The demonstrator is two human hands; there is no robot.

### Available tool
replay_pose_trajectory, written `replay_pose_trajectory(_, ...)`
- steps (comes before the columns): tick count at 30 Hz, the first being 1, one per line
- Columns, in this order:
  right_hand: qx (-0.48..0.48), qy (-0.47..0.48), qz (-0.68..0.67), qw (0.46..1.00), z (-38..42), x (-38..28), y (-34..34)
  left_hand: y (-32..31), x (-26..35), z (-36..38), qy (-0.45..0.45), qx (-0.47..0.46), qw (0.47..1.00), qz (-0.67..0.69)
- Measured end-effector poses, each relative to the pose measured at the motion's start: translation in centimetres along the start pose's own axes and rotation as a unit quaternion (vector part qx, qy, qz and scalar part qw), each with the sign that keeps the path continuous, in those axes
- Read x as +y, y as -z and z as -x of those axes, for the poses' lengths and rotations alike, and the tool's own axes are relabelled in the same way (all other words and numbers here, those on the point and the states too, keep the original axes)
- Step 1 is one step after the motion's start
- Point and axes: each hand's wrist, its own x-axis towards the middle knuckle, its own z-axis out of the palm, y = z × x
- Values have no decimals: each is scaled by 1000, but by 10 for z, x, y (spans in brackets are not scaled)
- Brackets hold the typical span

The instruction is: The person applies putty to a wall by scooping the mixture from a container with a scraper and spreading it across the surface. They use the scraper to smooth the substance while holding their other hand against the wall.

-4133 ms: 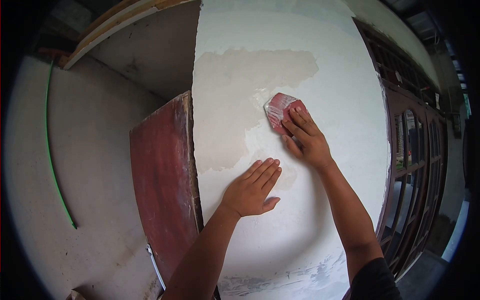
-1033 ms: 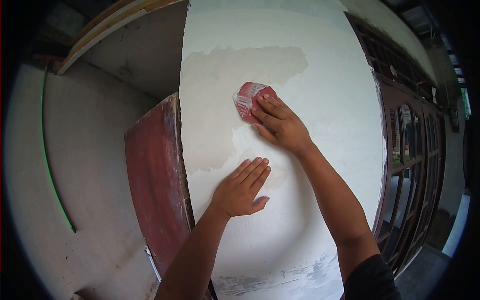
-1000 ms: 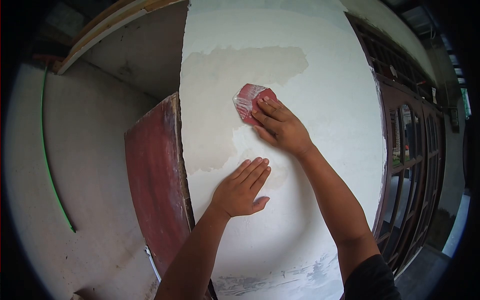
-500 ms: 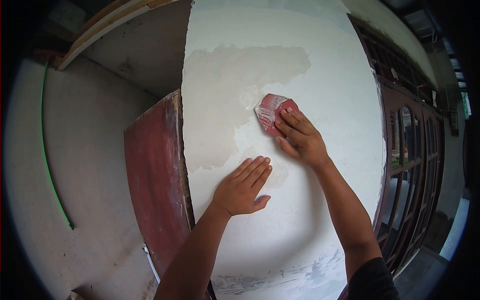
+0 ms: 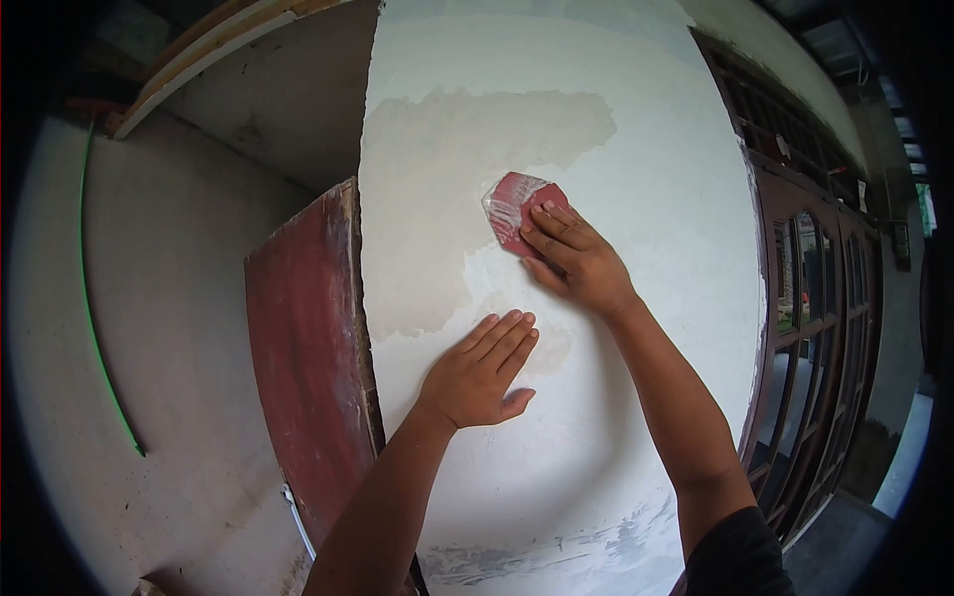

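Note:
My right hand [image 5: 576, 258] presses a flat, red, angular putty spreader [image 5: 509, 204] to the white wall [image 5: 656, 219], with fingers laid over its right part. White paste is smeared in streaks over the spreader's left part. Lower on the same wall lies my left hand [image 5: 475, 372], palm down with fingers stretched and thumb apart, holding nothing. A damp-looking greyish patch [image 5: 427, 199] with an irregular border spreads above and left of my hands, and the spreader overlaps its right border.
A worn dark-red wooden panel [image 5: 308, 338] stands at the wall's left edge. Farther left, a thin green strip [image 5: 94, 318] hangs against another wall. On the right are dark wooden doors [image 5: 795, 348] with glass panes. Grey smears [image 5: 556, 556] mark the wall's lower part.
My right hand has slid the putty spreader left and slightly up along the wall. My left hand stays in nearly the same spot.

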Motion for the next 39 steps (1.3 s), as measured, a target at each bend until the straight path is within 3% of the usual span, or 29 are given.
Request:
replay_pose_trajectory(9,-21,4,9,1000,21,-7,28,-1,1,1,2,2,1000,-5)
replay_pose_trajectory(12,17,42,37,998,6,-12,50,-1,0,0,2,1,1000,-10)
replay_pose_trajectory(15,129,-72,-64,987,-18,-14,54,-2,1,1,4,1,1000,-7)
replay_pose_trajectory(16,127,-73,-64,987,-26,-16,49,-2,1,1,4,6,1000,-8)
replay_pose_trajectory(17,161,-202,-210,943,-35,-19,45,-2,1,1,5,6,1000,-6)
replay_pose_trajectory(18,189,-323,-347,860,-42,-19,43,-2,1,1,4,8,1000,-6)
replay_pose_trajectory(19,188,-322,-347,860,-47,-14,42,-2,1,1,4,10,1000,-6)
replay_pose_trajectory(21,140,-446,-411,782,-54,-4,37,-2,1,1,6,10,1000,-2)
replay_pose_trajectory(25,81,-521,-426,735,-54,13,20,-2,1,1,4,9,1000,-3)
replay_pose_trajectory(31,2,-523,-301,797,-61,11,17,-1,0,1,3,2,1000,-3)
replay_pose_trajectory(39,5,-523,-186,832,-51,27,19,-2,-1,3,2,1,1000,-3)
